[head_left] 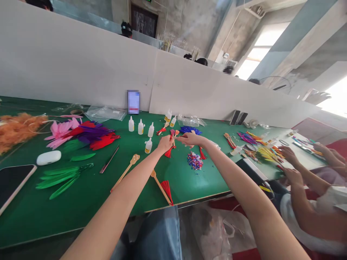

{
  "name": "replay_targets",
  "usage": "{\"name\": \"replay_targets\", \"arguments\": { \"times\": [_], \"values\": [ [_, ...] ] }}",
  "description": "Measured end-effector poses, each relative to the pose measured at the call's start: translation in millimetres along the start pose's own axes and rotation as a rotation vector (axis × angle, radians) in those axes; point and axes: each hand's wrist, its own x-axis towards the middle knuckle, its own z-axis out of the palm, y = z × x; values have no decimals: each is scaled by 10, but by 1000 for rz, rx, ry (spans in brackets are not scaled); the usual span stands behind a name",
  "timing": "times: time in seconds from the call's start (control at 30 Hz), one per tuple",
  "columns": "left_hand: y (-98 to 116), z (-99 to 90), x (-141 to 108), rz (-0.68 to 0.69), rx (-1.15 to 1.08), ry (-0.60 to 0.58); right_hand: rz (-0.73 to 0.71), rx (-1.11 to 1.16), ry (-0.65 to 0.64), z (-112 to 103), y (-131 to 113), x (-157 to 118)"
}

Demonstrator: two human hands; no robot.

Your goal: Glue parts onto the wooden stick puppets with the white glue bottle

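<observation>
Both my arms reach out over a green table (81, 202). My left hand (166, 143) pinches a thin wooden stick with a red tassel (169, 152) hanging from it. My right hand (191, 139) meets it from the right and grips the stick's upper part, near small pink pieces (172, 133). A second red tassel (202, 153) lies by my right wrist. A heap of mixed-colour sequins (194, 160) sits just below my hands. Blue feathers (189, 129) lie right behind them.
Small glue bottles (140, 127) stand behind my left hand. Wooden sticks (125, 172), one with a red tassel (167, 190), lie near the front edge. Red, purple, pink and green feathers (86, 135), an earbud case (48, 157) and a phone (12, 184) lie left. Another person's hands (291, 164) work at the right.
</observation>
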Motion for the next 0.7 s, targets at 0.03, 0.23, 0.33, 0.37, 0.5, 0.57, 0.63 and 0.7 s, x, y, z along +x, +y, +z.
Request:
{"name": "replay_targets", "arguments": {
  "times": [0.03, 0.23, 0.33, 0.37, 0.5, 0.57, 0.63, 0.7],
  "values": [
    [27, 22, -19, 21, -14, -18, -6, 11, -17, -21, -28, -26],
    [109, 108, -410, 66, -117, -54, -86, -22, -93, -246, -389, -264],
    [176, -25, -660, 72, -238, -97, -158, -96, -53, -416, -637, -448],
    [220, -113, -734, 59, -334, -136, -178, -122, -38, -473, -725, -520],
    [486, -640, -1002, -152, -1454, -376, -255, -229, 50, -654, -1096, -812],
    [634, -935, -1120, -132, -1744, -402, -305, -262, 73, -687, -1266, -919],
    [760, -1185, -1216, -134, -1854, -384, -363, -281, 94, -668, -1403, -980],
    [851, -1363, -1284, -144, -1901, -328, -409, -286, 139, -601, -1497, -1003]
  ]
}}
